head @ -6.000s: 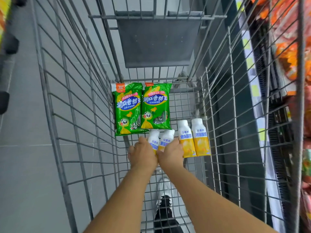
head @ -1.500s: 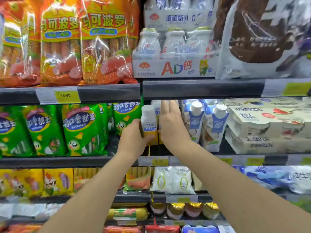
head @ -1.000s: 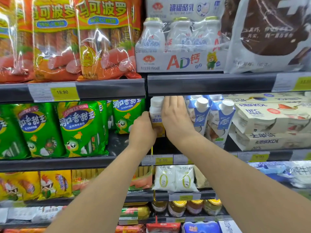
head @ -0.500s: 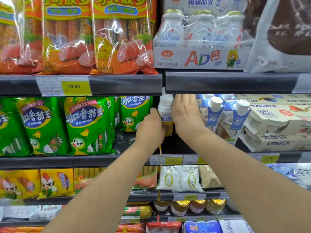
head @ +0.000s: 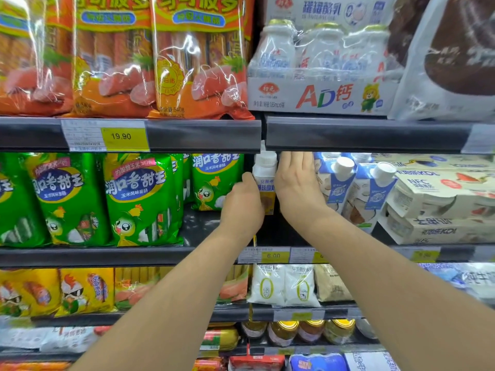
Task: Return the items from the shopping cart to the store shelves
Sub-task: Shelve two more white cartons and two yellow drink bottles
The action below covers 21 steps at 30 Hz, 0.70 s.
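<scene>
My left hand (head: 242, 202) grips a white yogurt drink bottle (head: 265, 178) with a yellow lower label, held upright in the gap on the middle shelf (head: 160, 255). That gap lies between the green sausage packs (head: 214, 180) and the blue-and-white cartons (head: 337, 183). My right hand (head: 296, 183) is pressed against the bottle's right side, its fingers straight, together and pointing up under the upper shelf edge (head: 361, 136). Whatever lies behind its palm is hidden. The shopping cart is out of view.
Orange sausage packs (head: 115, 57) and an AD drink multipack (head: 321, 70) fill the top shelf. Cream yogurt cup boxes (head: 439, 199) sit at the right of the middle shelf. Lower shelves hold yellow snack packs (head: 53, 290), white pouches (head: 284, 285) and jars (head: 310, 330).
Six seconds ago both hands were taking bottles from the cart. Over the last 1.5 seconds they moved up and deeper into the shelf gap, and the view drew closer.
</scene>
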{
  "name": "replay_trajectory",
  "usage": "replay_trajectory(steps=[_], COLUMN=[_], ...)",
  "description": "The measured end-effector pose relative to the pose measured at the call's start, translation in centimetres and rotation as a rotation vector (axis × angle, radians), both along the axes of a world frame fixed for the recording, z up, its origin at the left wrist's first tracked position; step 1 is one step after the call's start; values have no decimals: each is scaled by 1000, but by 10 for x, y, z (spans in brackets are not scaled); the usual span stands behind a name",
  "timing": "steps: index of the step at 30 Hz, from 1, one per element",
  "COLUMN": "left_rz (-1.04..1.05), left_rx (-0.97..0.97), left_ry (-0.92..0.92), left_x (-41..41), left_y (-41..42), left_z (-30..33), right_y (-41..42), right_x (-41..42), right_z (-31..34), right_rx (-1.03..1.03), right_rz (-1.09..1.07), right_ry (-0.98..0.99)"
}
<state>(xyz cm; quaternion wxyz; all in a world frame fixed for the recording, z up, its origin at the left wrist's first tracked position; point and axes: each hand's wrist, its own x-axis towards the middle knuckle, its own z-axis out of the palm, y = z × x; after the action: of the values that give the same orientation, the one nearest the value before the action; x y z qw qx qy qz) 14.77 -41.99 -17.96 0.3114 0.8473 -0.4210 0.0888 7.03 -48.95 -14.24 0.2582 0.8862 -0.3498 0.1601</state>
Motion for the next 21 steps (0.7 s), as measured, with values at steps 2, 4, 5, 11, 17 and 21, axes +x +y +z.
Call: replay_trajectory(steps=[2, 4, 5, 11, 17, 21], left_rz=[2, -10, -18, 2, -39, -137], left_rx=[9, 17, 18, 70, 94, 97], left_ry=[23, 60, 77, 86, 85, 77], left_x=[0, 0, 1, -2, -5, -2], left_y=[-1, 0, 0, -3, 8, 30], left_z=[1, 2, 3, 5, 9, 24], right_y=[0, 1, 1, 4, 8, 14], right_x=[-1, -2, -4, -10, -17, -22], right_z=[-1, 0, 0, 0, 2, -9], right_rx=[0, -2, 6, 42, 6, 125], right_rz=[13, 22, 27, 10, 71, 56], right_ry=[-29, -55, -72, -80, -62, -48])
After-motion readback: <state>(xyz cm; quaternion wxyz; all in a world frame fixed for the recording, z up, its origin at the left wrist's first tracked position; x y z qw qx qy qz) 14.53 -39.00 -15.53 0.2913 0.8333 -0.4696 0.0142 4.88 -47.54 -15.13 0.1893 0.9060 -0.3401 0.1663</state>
